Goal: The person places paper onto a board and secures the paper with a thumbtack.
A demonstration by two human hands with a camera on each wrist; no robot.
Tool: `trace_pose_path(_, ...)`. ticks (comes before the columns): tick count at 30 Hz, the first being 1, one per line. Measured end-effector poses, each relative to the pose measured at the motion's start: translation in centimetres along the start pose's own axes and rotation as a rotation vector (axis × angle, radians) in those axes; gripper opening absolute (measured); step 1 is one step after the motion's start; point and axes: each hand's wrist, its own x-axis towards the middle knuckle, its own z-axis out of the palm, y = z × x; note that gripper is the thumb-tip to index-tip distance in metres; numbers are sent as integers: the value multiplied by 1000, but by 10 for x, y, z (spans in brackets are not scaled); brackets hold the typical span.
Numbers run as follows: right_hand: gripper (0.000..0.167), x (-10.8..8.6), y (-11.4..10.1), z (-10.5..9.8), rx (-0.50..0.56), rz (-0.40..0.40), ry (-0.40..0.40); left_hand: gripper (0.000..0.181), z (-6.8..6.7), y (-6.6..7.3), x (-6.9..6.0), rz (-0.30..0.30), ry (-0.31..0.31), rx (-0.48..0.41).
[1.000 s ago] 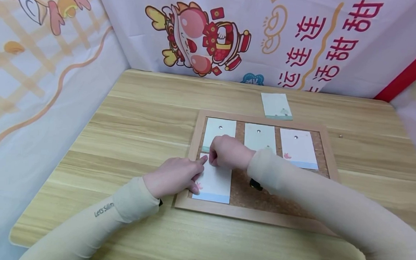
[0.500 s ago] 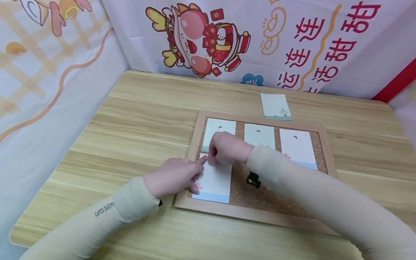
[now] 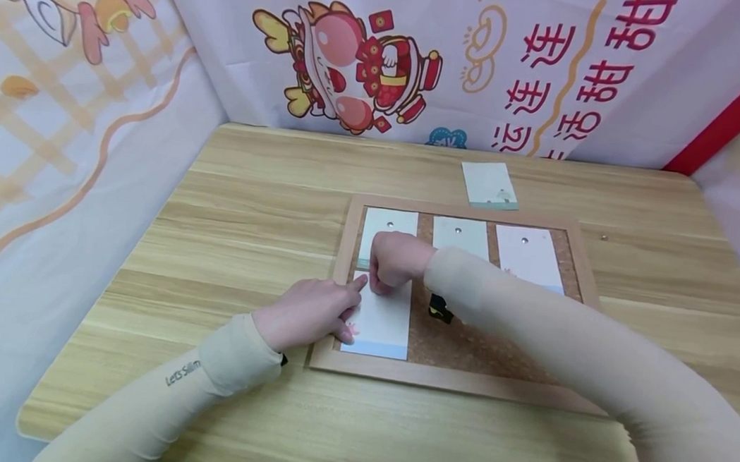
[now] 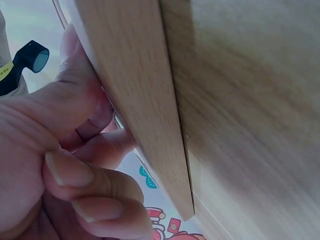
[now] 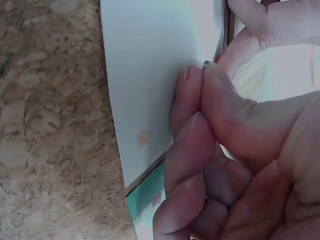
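Observation:
In the head view a white note card (image 3: 385,324) with a blue lower edge lies on the lower left of a wood-framed corkboard (image 3: 477,354). My left hand (image 3: 304,313) rests over the frame's left side, index finger and thumb extended onto the card's left edge. At the card's top my right hand (image 3: 398,259) pinches a thumbtack (image 5: 206,64) between thumb and index finger. Only a small dark bit of the tack shows in the right wrist view; its point is hidden. Just above, a green-edged card (image 3: 370,234) is partly covered by the right hand.
Two more cards, a pale green one (image 3: 471,243) and a white one (image 3: 533,262), hang tacked along the board's top row. A loose card (image 3: 490,187) lies behind the board. One small metal tack (image 3: 604,238) sits right of the frame on the wooden table (image 3: 251,202).
My right wrist and forearm have shifted slightly left and up, while the fingertips stay at the card's top. The left hand holds its place on the card.

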Motion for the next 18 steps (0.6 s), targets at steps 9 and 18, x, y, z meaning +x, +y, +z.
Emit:
trace_pose_path(9,18,1,-3,-3,13,26,-12,39,0,0,-1,9,-3,12)
trace_pose_path(18,22,4,-7,-1,7,68,-32,37,-1,1,-6,20,-4,-20)
